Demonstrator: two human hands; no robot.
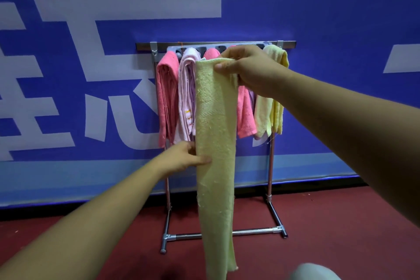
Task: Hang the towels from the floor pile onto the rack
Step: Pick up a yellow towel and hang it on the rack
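Observation:
A long pale yellow towel (216, 143) hangs folded lengthwise in front of the metal rack (270, 166). My right hand (247, 68) grips its top end at the height of the rack's top bar. My left hand (181, 158) pinches the towel's left edge about halfway down. Its lower end dangles near the floor. On the rack hang a pink towel (167, 95), a pale pink and lilac towel (186, 98), another pink towel (245, 116) partly hidden behind the held one, and a yellow towel (271, 111) at the right end.
The rack stands on a dark red floor (341, 223) against a blue wall banner (68, 75) with large white characters. A grey rounded shape (316, 273) shows at the bottom edge. The floor pile is out of sight.

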